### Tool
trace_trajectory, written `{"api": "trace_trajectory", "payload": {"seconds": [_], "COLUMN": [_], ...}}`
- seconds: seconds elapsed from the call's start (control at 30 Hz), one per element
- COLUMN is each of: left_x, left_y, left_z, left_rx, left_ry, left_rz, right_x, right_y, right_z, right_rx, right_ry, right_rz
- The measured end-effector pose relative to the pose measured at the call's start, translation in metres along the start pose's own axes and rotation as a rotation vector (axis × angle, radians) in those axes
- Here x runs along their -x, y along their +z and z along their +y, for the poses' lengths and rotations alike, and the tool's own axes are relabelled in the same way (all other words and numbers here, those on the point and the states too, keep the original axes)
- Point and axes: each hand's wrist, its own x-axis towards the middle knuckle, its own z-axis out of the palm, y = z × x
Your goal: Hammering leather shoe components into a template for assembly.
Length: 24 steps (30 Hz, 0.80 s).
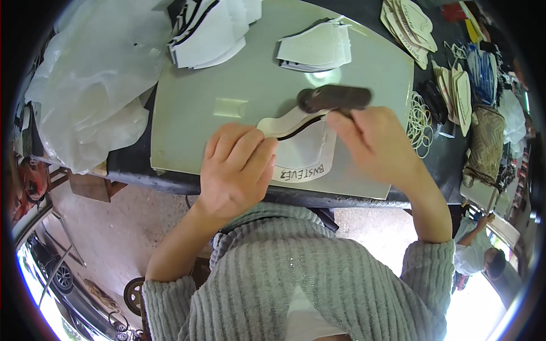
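A white cut shoe-upper piece (301, 149) lies flat on a pale grey-green cutting board (227, 74), near the board's front edge and just in front of the person. It is curved, with a cream strip (284, 122) laid over its top edge and a dark line running along that edge; some writing shows on its lower margin. The left hand (236, 167) lies palm down with fingers together and pressed flat on the piece's left part, covering that side of it and closing on nothing. The right hand (369, 145) is closed around the handle of a dark hammer (334, 98), whose blurred head sits just above the cream strip; whether it touches the strip cannot be told. Behind the piece, further back on the board, rests a stack of white cut pieces (315, 48), and at the board's back left corner a larger pile of white pieces with black edges (213, 28). To the left, crumpled clear plastic sheeting (94, 79) spreads over the dark worktop (136, 167). To the right of the board lie a cluster of rubber bands (420, 122) and fans of cream insole-shaped cutouts (409, 25). At the lower right another person (478, 253) in a light top is seen from above.
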Motion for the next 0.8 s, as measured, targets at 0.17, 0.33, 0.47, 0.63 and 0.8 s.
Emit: {"api": "trace_trajectory", "payload": {"seconds": [0.17, 0.33, 0.47, 0.63, 0.8], "left_x": [0.001, -0.003, -0.002, -0.003, -0.007], "left_y": [-0.005, -0.005, -0.005, -0.004, -0.007], "left_z": [0.001, 0.003, 0.004, 0.002, 0.004], "left_rx": [-0.01, -0.026, -0.029, 0.003, -0.002], "left_ry": [-0.055, -0.051, -0.052, -0.047, -0.036], "left_rz": [-0.071, -0.094, -0.09, -0.088, -0.06], "right_x": [0.016, 0.024, 0.021, 0.024, 0.027], "right_y": [-0.021, -0.008, -0.012, -0.002, -0.008], "right_z": [0.001, 0.002, -0.001, 0.013, 0.021], "right_rx": [-0.094, 0.172, 0.16, 0.166, -0.239], "right_ry": [0.076, 0.097, 0.139, 0.16, 0.219], "right_rz": [0.106, -0.134, -0.09, -0.093, 0.154]}}
